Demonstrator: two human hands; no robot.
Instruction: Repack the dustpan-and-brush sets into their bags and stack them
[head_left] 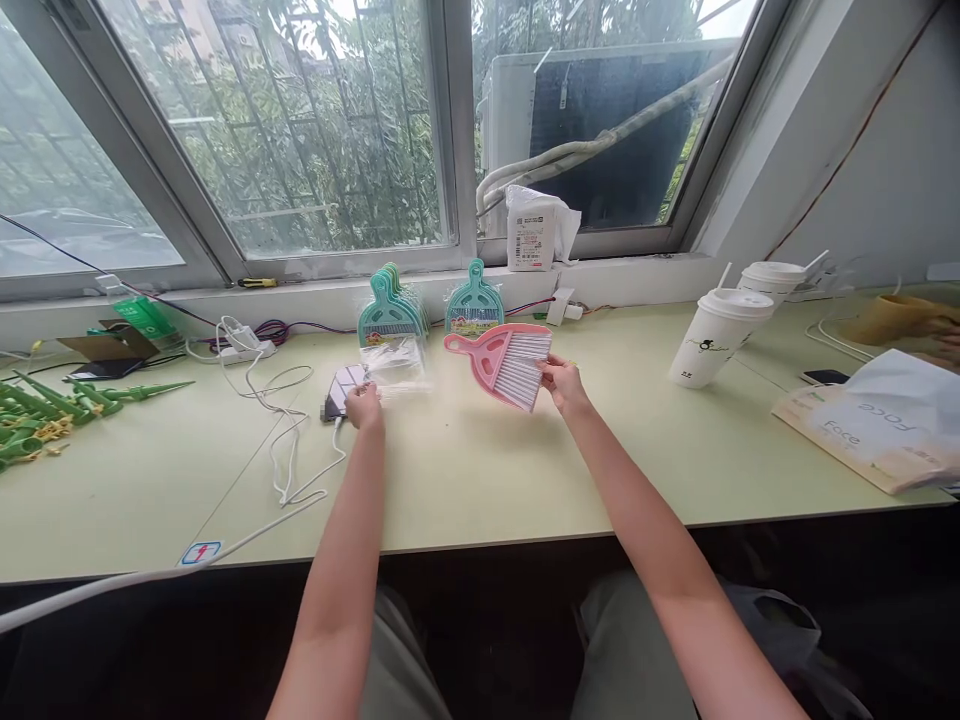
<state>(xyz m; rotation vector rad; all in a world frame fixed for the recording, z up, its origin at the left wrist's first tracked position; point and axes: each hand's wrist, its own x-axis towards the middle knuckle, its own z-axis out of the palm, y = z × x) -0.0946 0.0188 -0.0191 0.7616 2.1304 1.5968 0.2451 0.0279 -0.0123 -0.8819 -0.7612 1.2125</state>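
Note:
My right hand (562, 384) grips the bristle end of a pink dustpan-and-brush set (491, 362), held slightly above the table with its handle pointing left. The brush's white bristles face me. My left hand (364, 405) is closed at the left edge of a pile of clear plastic bags (397, 362), fingertips pinched at the film. Right beside it lies a dark device with a pale, lined top (343, 388) and a white cable plugged in. Behind the bags stand several bagged green dustpan sets (386, 310); another green set (475, 300) leans at the sill.
Two white lidded cups (709, 345) with straws stand at right, near a paper bag (877, 420). White cables (289, 440) and a power strip (244, 342) lie at left, beside green plastic pieces (67, 410). A white-wrapped package (532, 235) sits on the sill.

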